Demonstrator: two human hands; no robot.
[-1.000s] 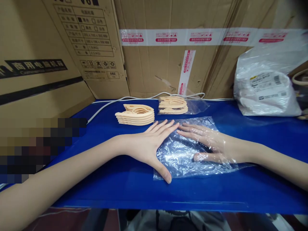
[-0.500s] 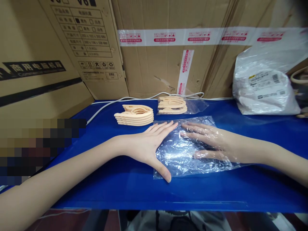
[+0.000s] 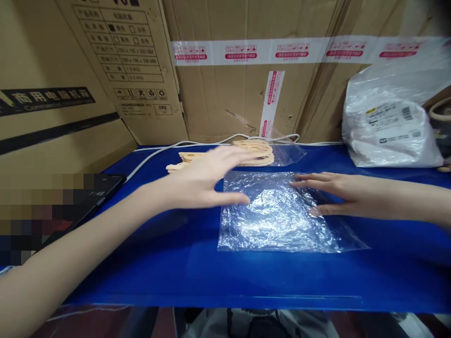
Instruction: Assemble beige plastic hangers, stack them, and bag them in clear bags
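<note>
Clear crinkly plastic bag: flat already, looks unfilled tbh | beige plastic stack: outside it | left hand: fingers spread, gripless | right hand: fingers parted, loose

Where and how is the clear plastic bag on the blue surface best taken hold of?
Probably by its near right corner, pinched between thumb and fingertips, coming from the right. The clear plastic bag lies flat and thin, but that corner tapers out past the rest as a slim flap, and the right hand is on that side, thumb apart from fingers.
</note>
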